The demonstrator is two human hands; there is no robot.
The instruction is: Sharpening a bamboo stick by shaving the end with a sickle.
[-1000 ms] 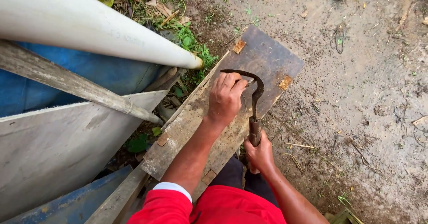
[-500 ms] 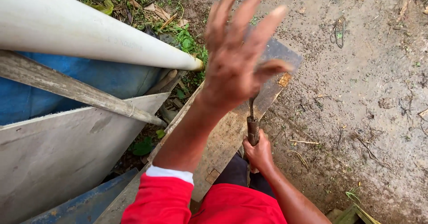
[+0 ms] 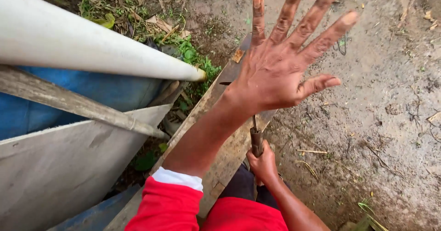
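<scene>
A person in a red top with a white cuff crouches over a worn wooden board [image 3: 229, 153] that lies aslant on bare, damp ground [image 3: 390, 134], seen from a camera on the head. The left hand [image 3: 285, 70] is lifted clear of the board, fingers spread wide and palm down, holding nothing and blocking the view of much of the board's far end. The right hand [image 3: 264, 163] is closed around the wooden handle of a sickle [image 3: 256, 139], near the person's knees; the tool's dark metal shank rises from the fist and passes out of sight behind the raised hand, so where the blade rests cannot be seen. A small orange-brown chip [image 3: 238, 55] sits on the board near its far corner. Along the left runs a thick white pipe [image 3: 92, 47] above a grey wooden rail [image 3: 78, 103], a blue tarp [image 3: 105, 93] and a pale sheet [image 3: 59, 166], with green weeds [image 3: 193, 61] and dry leaves beyond. How far the work on the board has got is hard to judge: no fresh cut or shavings show, and the sickle is gripped but not visibly biting into anything.
</scene>
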